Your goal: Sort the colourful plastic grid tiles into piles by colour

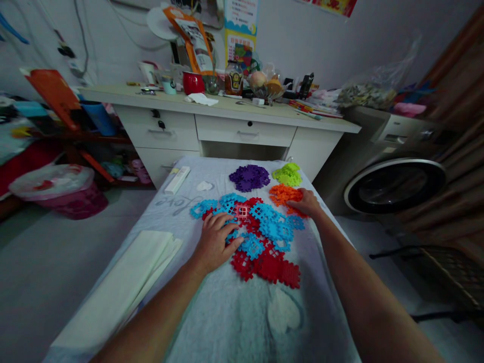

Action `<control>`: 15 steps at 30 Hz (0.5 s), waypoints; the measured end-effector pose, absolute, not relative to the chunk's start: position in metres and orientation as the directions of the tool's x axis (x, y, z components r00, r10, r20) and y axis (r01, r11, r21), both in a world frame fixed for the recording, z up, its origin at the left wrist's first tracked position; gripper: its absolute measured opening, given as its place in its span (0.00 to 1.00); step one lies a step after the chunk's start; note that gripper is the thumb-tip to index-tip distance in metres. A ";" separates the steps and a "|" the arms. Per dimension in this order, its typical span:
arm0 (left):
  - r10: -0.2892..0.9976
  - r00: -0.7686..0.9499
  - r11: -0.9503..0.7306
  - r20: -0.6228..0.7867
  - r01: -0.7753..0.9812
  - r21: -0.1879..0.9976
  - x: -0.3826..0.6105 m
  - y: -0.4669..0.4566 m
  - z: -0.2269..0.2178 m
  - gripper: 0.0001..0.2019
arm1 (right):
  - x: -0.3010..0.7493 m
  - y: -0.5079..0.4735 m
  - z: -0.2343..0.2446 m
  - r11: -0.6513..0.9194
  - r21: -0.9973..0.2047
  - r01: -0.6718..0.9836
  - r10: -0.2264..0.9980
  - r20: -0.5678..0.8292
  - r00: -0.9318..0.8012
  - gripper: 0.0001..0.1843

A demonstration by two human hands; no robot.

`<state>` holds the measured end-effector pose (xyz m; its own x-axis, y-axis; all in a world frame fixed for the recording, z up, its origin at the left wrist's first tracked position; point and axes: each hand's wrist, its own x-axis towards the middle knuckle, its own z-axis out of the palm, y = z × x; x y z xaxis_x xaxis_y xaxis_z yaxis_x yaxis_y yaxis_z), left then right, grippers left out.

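My left hand point(219, 237) rests with its fingers apart on the left side of a mixed heap of blue interlocking plastic pieces point(273, 224) and red interlocking plastic pieces point(270, 264). One lighter, pinkish-red square piece point(242, 211) lies on top near its fingertips. My right hand point(307, 203) reaches to a pile of orange pieces point(283, 194); its fingers touch the pile's right edge, and whether they grip a piece is not clear. Behind these lie a purple pile point(249, 178) and a lime-green pile point(287, 174).
A cloth-covered table point(212, 312) bears everything, with a folded white cloth point(117, 287) and a long white box point(177, 180) at its left. Behind stands a white desk point(227, 128) with jars and cups. A washing machine point(378, 161) is at right, a pink bin point(62, 191) at left.
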<state>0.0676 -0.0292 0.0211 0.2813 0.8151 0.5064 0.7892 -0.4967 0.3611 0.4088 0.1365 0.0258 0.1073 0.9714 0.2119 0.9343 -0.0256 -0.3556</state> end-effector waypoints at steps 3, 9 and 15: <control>0.820 0.292 -0.497 0.492 0.789 0.360 0.068 -0.029 0.019 0.13 | 0.405 0.122 0.025 -0.011 -0.311 0.950 0.971 0.225 0.085 0.32; 0.825 0.298 -0.496 0.480 0.790 0.362 0.068 -0.028 0.017 0.13 | 0.405 0.098 0.025 0.009 -0.417 0.909 0.913 0.373 0.163 0.17; 0.835 0.287 -0.486 0.470 0.785 0.385 0.068 -0.028 0.019 0.12 | 0.391 0.089 0.036 0.207 -0.510 0.835 0.845 0.523 0.110 0.14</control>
